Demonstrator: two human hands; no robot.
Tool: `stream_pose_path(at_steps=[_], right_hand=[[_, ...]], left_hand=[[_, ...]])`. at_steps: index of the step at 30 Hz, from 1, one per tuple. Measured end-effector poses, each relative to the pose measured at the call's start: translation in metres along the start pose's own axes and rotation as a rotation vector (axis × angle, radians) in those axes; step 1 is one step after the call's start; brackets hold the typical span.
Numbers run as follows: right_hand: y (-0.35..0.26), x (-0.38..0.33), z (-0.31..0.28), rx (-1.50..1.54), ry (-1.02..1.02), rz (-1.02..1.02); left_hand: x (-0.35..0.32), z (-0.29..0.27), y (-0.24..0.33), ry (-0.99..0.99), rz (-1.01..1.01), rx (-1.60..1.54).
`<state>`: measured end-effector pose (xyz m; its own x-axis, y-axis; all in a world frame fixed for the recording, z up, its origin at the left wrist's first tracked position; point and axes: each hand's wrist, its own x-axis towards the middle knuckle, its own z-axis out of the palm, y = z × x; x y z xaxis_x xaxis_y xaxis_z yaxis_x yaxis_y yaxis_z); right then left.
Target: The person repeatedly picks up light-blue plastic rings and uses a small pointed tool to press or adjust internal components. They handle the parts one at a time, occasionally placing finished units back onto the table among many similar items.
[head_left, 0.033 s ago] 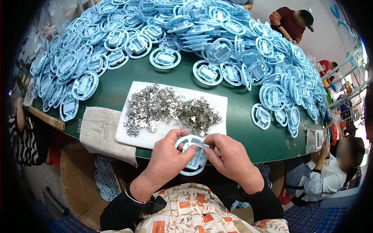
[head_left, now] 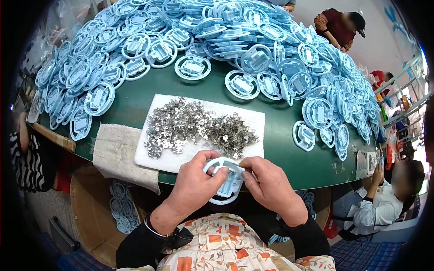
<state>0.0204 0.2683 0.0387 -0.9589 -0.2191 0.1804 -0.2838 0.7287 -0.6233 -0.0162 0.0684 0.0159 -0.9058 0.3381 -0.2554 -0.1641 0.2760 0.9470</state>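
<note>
A light blue round plastic part (head_left: 229, 186), an open ring with a raised rectangular housing across its middle, is held over the table's near edge. My left hand (head_left: 193, 180) closes on its left side, the thumb lying across the ring and the fingers behind. At the upper right rim, my right hand (head_left: 267, 183) pinches with thumb and bent forefinger; whether a small piece sits between those fingertips is hidden. Just beyond my hands, small silvery metal clips (head_left: 176, 126) lie heaped on a white foam sheet (head_left: 212, 105).
A large pile of the same blue parts (head_left: 253, 27) covers the far side of the green table (head_left: 289, 169). A pale cloth (head_left: 118, 147) hangs over the near edge. Below stands a cardboard box (head_left: 92, 212) with more parts. Co-workers sit around, one at right (head_left: 373, 203).
My right thumb and forefinger have shifted very slightly to the right at the ring's rim. Everything else looks the same.
</note>
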Motion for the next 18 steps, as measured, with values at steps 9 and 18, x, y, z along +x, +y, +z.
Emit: stream_pose_path(at_steps=[9, 18], right_hand=[[0.002, -0.021, -0.004, -0.177, -0.085, -0.029], [-0.017, -0.01, -0.017, -0.552, -0.244, -0.101]], left_hand=[[0.0, -0.001, -0.016, -0.002, 0.06, -0.035], [0.002, -0.003, -0.013, -0.05, 0.024, -0.027]])
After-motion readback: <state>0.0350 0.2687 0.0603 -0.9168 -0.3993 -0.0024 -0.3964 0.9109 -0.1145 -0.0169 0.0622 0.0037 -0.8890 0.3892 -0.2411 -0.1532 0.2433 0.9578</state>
